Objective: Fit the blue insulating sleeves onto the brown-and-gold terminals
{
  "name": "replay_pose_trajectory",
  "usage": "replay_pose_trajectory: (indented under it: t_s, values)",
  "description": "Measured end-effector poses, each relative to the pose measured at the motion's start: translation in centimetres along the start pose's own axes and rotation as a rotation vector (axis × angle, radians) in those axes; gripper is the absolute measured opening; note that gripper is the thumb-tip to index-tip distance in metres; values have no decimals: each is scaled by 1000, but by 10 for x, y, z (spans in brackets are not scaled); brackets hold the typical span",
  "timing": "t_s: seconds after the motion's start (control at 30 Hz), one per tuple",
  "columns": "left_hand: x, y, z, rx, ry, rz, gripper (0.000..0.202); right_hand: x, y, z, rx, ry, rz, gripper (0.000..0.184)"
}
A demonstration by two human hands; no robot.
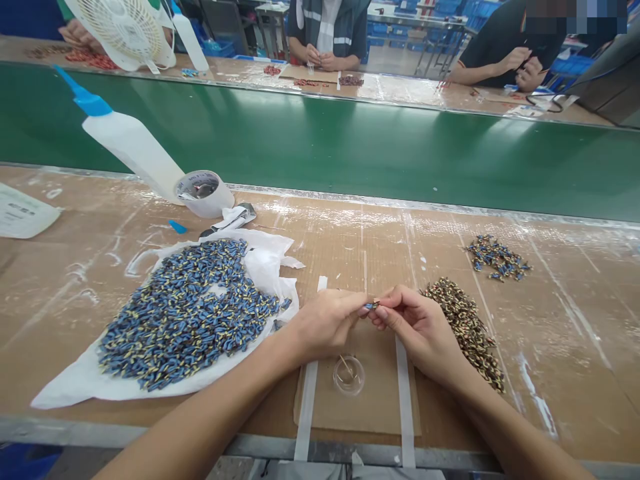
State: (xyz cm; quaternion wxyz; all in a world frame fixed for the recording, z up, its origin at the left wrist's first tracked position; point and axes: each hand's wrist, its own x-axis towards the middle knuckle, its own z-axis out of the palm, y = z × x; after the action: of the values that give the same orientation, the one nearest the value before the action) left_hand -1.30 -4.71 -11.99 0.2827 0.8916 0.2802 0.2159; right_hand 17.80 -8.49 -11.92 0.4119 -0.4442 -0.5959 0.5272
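My left hand (325,323) and my right hand (419,327) meet fingertip to fingertip over the middle of the bench. Between them they pinch a small blue piece (371,305) with a gold-coloured part at its right end; the fingers cover much of it. Left of my hands, a big heap of small blue, black and yellow pieces (195,313) lies on a white sheet (65,392). Beside my right hand is a pile of small gold-and-dark pieces (467,333). Below the hands stands a clear round dish (349,375) with a thin stick (344,363) in it.
A smaller pile of blue-and-gold pieces (497,257) lies at right. Behind the sheet are a roll of tape (220,198) and a leaning white bottle (133,150) with a blue nozzle. A green strip (310,143) crosses behind, with co-workers (327,33) beyond, near a fan (125,30).
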Motion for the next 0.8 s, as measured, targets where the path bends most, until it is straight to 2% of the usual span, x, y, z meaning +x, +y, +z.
replay_pose_trajectory:
  t_s: [0.17, 0.43, 0.6, 0.8]
  values:
    - [-3, -6, 7, 62, -14, 0, 15, -3, 4, 4, 7, -20, -2, 15]
    - [-2, -3, 12, 141, -10, -23, 16, -3, 10, 5, -33, -30, 5, 18]
    - [-2, -4, 13, 119, -20, -30, 19, -4, 13, 8, -84, 1, -10, 18]
    - [-1, -3, 14, 165, 23, -22, 17, -7, 15, 12, -199, 44, -43, 17]
